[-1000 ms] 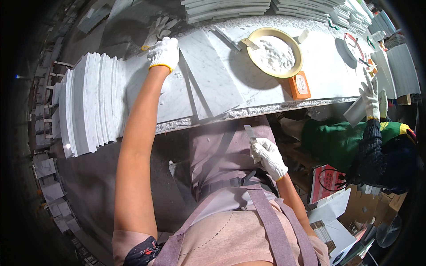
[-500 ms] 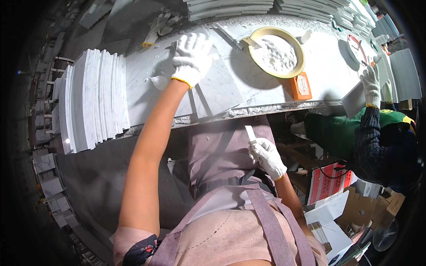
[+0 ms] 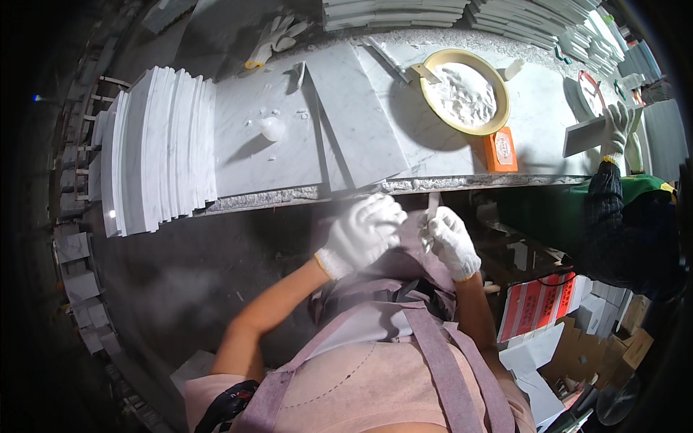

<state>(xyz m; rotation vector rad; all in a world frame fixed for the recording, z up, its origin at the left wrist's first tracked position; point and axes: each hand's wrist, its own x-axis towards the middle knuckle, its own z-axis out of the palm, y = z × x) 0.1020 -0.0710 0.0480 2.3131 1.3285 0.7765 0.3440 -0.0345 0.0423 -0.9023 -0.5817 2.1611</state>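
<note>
My left hand (image 3: 363, 237), in a white knit glove and blurred by motion, hovers just off the bench's near edge with fingers stretched out and nothing visible in them. To its right, my gloved right hand (image 3: 452, 244) pinches a thin flat strip (image 3: 434, 205), like a scraper blade, pointing up toward the bench. Beyond them a grey-white marble tile (image 3: 354, 115) lies slanted on the bench, its near corner at the edge. Left of the tile are a small translucent squeeze bulb (image 3: 273, 128), scattered white crumbs and a slim curved piece (image 3: 299, 75).
A yellow-rimmed bowl (image 3: 502, 108) of white paste with a putty knife sits beside an orange box (image 3: 501, 150). Upright tiles (image 3: 155, 151) are stacked at left, more at the back. A loose glove (image 3: 275, 40) lies far left. A co-worker's gloved hand (image 3: 616, 130) holds a tile at right.
My left hand has come off the marble tile, back toward my body, next to my right hand. My right hand has shifted slightly right, still with the strip. The co-worker's tile has moved.
</note>
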